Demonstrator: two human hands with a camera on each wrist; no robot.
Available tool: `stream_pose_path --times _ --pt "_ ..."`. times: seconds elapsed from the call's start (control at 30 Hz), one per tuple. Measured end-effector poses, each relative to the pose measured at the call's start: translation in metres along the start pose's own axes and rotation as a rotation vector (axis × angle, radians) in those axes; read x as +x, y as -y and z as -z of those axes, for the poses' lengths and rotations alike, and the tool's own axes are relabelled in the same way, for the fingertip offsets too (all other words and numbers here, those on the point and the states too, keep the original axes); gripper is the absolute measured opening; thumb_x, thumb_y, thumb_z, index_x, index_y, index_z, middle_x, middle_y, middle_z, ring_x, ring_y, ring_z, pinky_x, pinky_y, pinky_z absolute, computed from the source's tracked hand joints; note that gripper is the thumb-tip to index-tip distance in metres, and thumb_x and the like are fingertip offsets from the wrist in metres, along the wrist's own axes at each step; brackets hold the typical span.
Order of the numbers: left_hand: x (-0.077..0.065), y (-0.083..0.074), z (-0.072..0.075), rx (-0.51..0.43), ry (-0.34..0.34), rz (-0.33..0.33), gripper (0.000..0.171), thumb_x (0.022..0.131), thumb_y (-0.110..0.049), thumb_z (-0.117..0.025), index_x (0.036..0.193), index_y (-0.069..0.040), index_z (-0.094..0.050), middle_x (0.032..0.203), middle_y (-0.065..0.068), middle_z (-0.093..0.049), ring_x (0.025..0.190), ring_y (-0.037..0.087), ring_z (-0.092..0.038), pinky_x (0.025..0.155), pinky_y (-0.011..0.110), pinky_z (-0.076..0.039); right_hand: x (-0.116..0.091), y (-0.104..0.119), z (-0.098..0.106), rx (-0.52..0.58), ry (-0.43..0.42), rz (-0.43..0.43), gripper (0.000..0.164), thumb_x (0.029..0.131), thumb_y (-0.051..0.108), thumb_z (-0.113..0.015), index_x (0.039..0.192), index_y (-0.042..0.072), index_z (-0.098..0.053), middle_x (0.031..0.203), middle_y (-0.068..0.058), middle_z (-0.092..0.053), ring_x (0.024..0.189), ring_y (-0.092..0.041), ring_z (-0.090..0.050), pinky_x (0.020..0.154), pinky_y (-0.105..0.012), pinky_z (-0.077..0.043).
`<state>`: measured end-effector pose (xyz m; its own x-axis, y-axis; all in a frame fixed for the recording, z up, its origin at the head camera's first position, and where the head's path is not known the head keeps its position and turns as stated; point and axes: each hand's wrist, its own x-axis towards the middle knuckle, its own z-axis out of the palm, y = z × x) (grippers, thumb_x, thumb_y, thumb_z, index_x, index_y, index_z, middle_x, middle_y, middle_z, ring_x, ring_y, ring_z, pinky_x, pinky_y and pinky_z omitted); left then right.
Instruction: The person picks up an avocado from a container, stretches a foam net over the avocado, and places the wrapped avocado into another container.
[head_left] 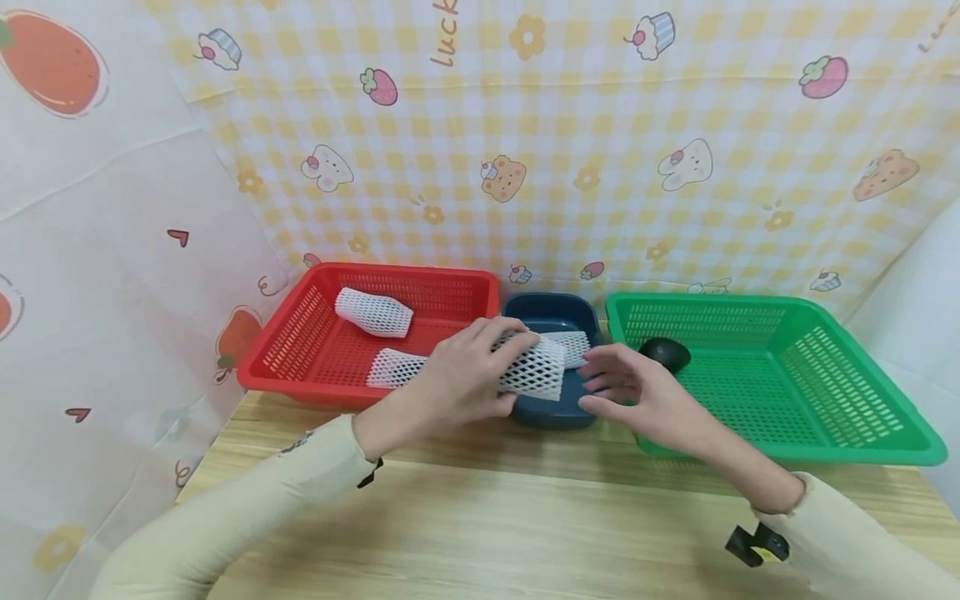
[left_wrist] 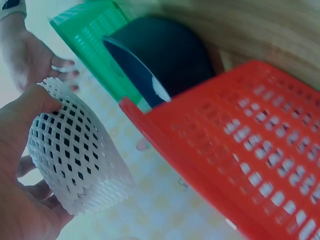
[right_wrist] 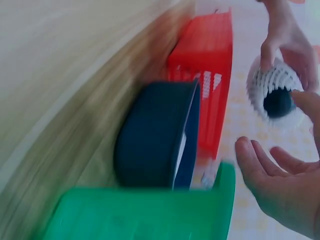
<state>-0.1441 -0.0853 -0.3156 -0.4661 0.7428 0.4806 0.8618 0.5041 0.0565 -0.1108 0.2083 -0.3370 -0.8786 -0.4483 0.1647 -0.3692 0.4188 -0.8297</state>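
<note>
My left hand [head_left: 461,375] grips a white foam net sleeve [head_left: 536,371] over the navy basin [head_left: 551,310]. Something dark shows through the mesh and at the sleeve's end in the right wrist view, most likely an avocado. To the right of the sleeve, my right hand [head_left: 645,396] hovers by the basin's right rim, fingers loosely bent and holding nothing; a small gap parts it from the sleeve. Behind the held sleeve, another foam net sleeve [head_left: 573,346] lies in the basin. A dark avocado-like fruit [head_left: 665,354] lies at the left end of the green basket [head_left: 757,302].
On the left stands a red basket [head_left: 405,270] with a netted piece [head_left: 373,312] at its back and another foam net [head_left: 393,367] near its front, partly hidden by my left hand. Basin and baskets stand in a row on the wooden table [head_left: 525,525], before a checked cloth.
</note>
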Motion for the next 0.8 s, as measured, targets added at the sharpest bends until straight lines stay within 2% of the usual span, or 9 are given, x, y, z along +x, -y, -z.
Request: stream_pose_path --times 0.17,0.33,0.53,0.8 --pt "-0.007 0.015 0.010 -0.009 0.009 0.054 0.077 0.071 -0.029 -0.092 0.137 -0.011 -0.057 0.133 0.009 -0.054 0.116 0.022 -0.052 0.080 0.036 -0.058 -0.012 -0.010 0.020 -0.276 -0.052 -0.013 0.039 0.091 0.030 -0.080 0.119 0.008 -0.065 0.107 -0.004 -0.067 0.095 -0.020 -0.067 0.082 -0.038 -0.057" --pt "-0.016 0.033 0.017 -0.025 0.020 0.112 0.077 0.070 -0.027 -0.093 0.136 -0.011 -0.058 0.131 0.008 -0.055 0.112 0.021 -0.053 0.084 0.037 -0.056 -0.022 -0.013 0.036 -0.415 -0.029 -0.040 0.040 0.087 0.036 -0.082 0.111 0.008 -0.066 0.096 0.001 -0.065 0.087 -0.013 -0.064 0.077 -0.034 -0.056" --pt "-0.026 0.048 0.024 -0.038 0.083 0.192 0.081 0.067 -0.027 -0.095 0.137 -0.011 -0.057 0.131 0.008 -0.056 0.111 0.023 -0.054 0.085 0.040 -0.055 -0.028 -0.012 0.042 -0.421 0.064 -0.071 0.039 0.083 0.043 -0.084 0.100 0.013 -0.065 0.085 0.008 -0.063 0.076 -0.006 -0.064 0.067 -0.028 -0.056" --pt "-0.031 0.060 0.033 -0.005 0.145 0.228 0.085 0.067 -0.029 -0.095 0.139 -0.010 -0.055 0.131 0.010 -0.055 0.111 0.024 -0.054 0.085 0.042 -0.056 -0.032 -0.009 0.047 -0.399 0.192 -0.107 0.033 0.082 0.038 -0.086 0.090 0.014 -0.064 0.078 0.012 -0.065 0.074 -0.005 -0.065 0.066 -0.028 -0.056"
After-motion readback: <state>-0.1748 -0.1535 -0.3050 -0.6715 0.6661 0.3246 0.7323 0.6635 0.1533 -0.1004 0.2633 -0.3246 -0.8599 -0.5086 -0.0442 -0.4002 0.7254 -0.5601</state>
